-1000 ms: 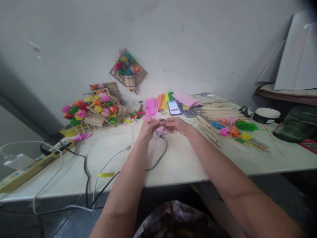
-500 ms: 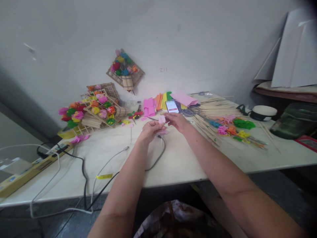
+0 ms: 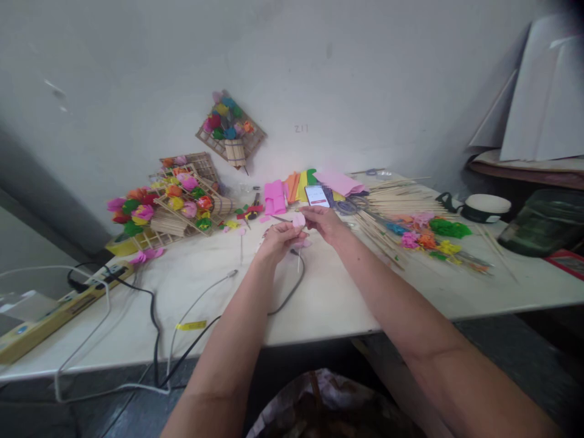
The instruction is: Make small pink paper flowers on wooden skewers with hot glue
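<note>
Between my two hands, over the middle of the white table (image 3: 328,298), is a small pale pink paper petal (image 3: 298,220). My left hand (image 3: 279,238) pinches it from the left side. My right hand (image 3: 325,222) has its fingertips closed at the petal's right edge. A thin dark pointed thing (image 3: 279,218) sticks out leftward by the fingers; I cannot tell which hand has it. Below the hands lie more pale pink pieces (image 3: 302,243), partly covered. A lit phone (image 3: 316,196) leans just behind my right hand.
Left, paper flowers (image 3: 187,181) on bamboo frames stand by a power strip (image 3: 68,310) and loose cables (image 3: 157,322). Folded coloured paper (image 3: 275,198) lies at the back. Bamboo sticks (image 3: 396,198), finished flowers (image 3: 426,240) and a green container (image 3: 541,222) occupy the right.
The pink petal has turned slightly between my fingertips, and my right fingers have shifted a little. Everything else on the table looks the same.
</note>
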Motion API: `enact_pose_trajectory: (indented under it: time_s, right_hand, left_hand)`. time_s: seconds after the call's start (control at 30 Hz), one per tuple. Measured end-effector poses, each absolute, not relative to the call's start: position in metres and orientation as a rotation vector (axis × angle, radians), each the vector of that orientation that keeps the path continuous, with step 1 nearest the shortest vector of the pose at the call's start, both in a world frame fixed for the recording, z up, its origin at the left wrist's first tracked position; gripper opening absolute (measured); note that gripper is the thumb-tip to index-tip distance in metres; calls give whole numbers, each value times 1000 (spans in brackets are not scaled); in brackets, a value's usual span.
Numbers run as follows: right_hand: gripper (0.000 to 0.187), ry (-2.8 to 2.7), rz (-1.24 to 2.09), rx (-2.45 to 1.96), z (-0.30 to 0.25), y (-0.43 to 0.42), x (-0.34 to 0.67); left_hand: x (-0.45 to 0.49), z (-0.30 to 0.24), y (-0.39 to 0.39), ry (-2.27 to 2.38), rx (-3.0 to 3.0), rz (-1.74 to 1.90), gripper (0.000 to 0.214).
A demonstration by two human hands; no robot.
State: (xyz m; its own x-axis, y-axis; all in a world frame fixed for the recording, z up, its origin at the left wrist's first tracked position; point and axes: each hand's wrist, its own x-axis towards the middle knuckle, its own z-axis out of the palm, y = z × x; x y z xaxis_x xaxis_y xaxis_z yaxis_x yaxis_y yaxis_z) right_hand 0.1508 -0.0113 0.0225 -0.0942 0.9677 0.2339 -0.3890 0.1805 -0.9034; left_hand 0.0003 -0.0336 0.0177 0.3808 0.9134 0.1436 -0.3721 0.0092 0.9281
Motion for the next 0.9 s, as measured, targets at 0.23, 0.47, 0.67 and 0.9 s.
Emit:
enact_pose_trajectory:
  time_s: [0.23, 0.47, 0.67, 0.9]
  right_hand:
    - [29, -1132, 1267, -692, 25, -11, 149]
    - [28, -1124, 1207, -723, 26, -10, 147]
    - [31, -1086, 1184, -712, 25, -8, 143]
    - [30, -1204, 1321, -750, 23, -16, 146]
  left_hand:
    - [1, 16, -33, 572, 1162, 1088, 27]
    - [3, 16, -34, 577, 1136, 1081, 26]
    - [4, 15, -33, 572, 1127, 1093, 27]
    - [0, 17, -30, 561, 1127, 1190, 25]
